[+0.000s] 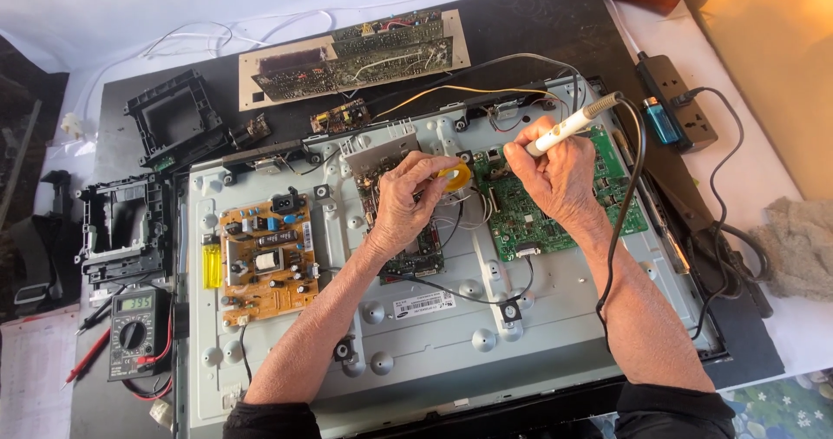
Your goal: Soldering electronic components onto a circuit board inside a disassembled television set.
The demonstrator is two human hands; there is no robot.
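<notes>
My left hand (406, 198) pinches a yellow solder spool (457, 176); my right hand (555, 172) grips the soldering iron (573, 124) above the green circuit board (538, 218).

Two bare forearms enter from the near edge of the frame — the only parts of the person in view. The left hand (406, 198) and right hand (555, 172) wear no gloves, rings or watch. Each arm is uncovered from wrist to elbow, the surface creased and lined. Dark, near-black sleeves (271, 422) sit bunched at the elbows — plain cloth, no visible pattern, markings or cuffs.
</notes>
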